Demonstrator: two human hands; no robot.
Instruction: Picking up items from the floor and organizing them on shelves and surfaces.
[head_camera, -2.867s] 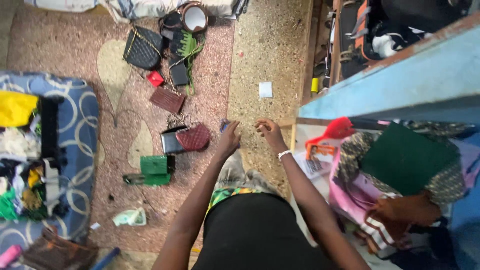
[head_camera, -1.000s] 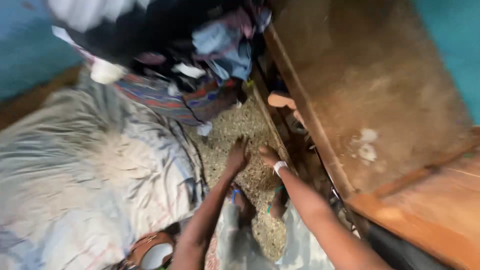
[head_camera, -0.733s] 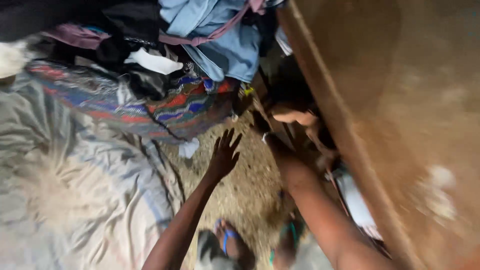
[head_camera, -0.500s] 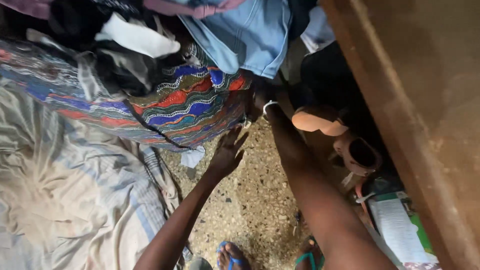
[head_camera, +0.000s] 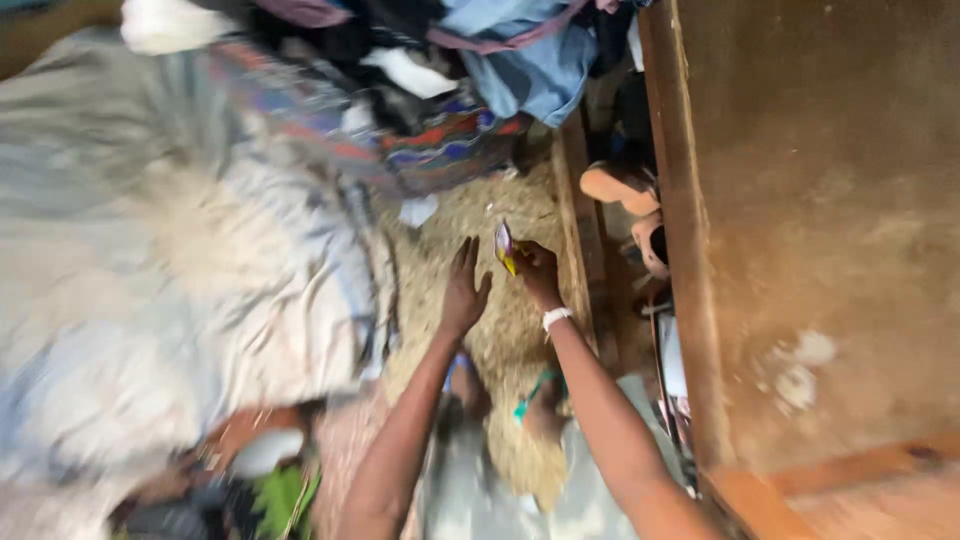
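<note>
- I am pinching a small, thin, yellow-and-purple foil-like packet (head_camera: 504, 246) between the thumb and fingertips of my right hand (head_camera: 537, 272), gripping its lower edge so that it is standing upright above the speckled stone floor (head_camera: 505, 330).
- The packet is looking light, flat and crinkly; I am judging it limp and a little slippery, so a pinch on its edge suits it better than a wide grasp.
- My left hand (head_camera: 464, 290) is hovering just left of the packet, fingers released and spread flat, holding nothing.
- A white beaded band (head_camera: 556, 318) is circling my right wrist.
- To the left of my fingers, a soft, rumpled, pale striped bedsheet (head_camera: 190, 280) is lying blurred.
- Beyond my fingertips, a loose heap of cloth is piling up: a patterned red-and-blue fabric (head_camera: 440, 150) and a light blue garment (head_camera: 535, 70), all soft and floppy.
- To the right of my fingers, a rough brown wooden panel (head_camera: 810, 220) is rising, stiff and scuffed, with tan rounded shoes (head_camera: 620, 185) tucked under its edge.
</note>
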